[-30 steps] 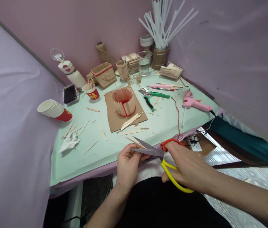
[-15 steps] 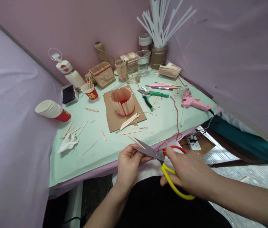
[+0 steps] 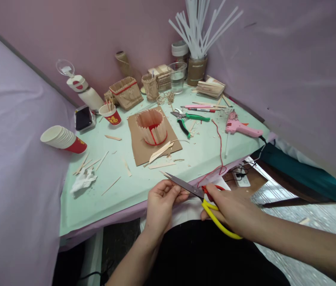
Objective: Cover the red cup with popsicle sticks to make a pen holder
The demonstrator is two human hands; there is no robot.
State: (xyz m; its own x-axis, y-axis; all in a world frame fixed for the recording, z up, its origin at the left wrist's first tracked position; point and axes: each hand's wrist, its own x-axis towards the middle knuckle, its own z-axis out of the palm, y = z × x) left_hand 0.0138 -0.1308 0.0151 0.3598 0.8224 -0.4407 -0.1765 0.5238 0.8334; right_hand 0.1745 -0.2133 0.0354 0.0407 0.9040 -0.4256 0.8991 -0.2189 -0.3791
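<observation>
So closest up, the right hand (image 3: 230, 206) is wrapped round the scissors (image 3: 199, 192), fingers on the red + yellow handles, blades pretty much together & pointing away to the left. The left hand (image 3: 160, 202) is pinched shut just under the blades on what looks like a thin wooden strip (image 3: 163, 174); only its pale tip pokes out past the steel, so can't tell if it's cut thru or not. Tbh the trimming looks mid-job. A bit further in, some offcuts (image 3: 162, 152) lie on the near edge of the cardboard sheet (image 3: 138, 153), and the round stick-walled piece (image 3: 160, 133) stands upright in the middle of it, neither hand touching it. IMO that one's well along: wall goes most of the way round, red band at the base, but the front dips w/ red showing thru, so prob a few slots left there (can't say if the gap reaches the base). Rim's uneven too. Off to the right there's loose red cord (image 3: 220, 143), then green-handled pliers (image 3: 197, 117) & a pink glue gun (image 3: 243, 129), both lying unused atm. Way at the back, a boxy holder (image 3: 129, 99) w/ a red band near its top looks pretty much done, and there's a pile of spare sticks (image 3: 211, 88), so supplies seem OK.
</observation>
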